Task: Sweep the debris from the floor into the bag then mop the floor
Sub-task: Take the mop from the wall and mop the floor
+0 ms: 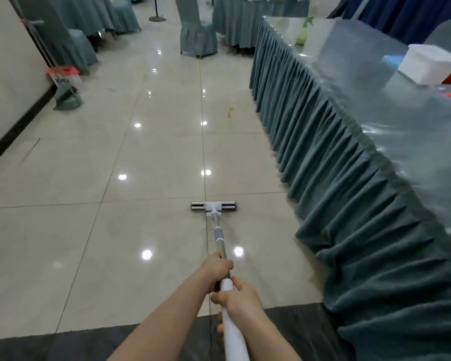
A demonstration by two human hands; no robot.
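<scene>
A flat mop (213, 206) lies with its head on the glossy beige tile floor (130, 220), straight ahead of me. Its metal and white pole runs back toward me. My left hand (217, 268) grips the pole further down, and my right hand (241, 298) grips the white upper part just behind it. Small yellow debris (229, 112) lies on the tiles farther ahead, near the table skirt. A dustpan with a red-rimmed bag (64, 86) stands by the left wall.
A long table with a pleated teal skirt (336, 162) runs along the right, carrying a white box (428, 64). Covered chairs (197, 35) and more skirted tables stand at the far end. A dark strip of floor (63, 345) lies under me.
</scene>
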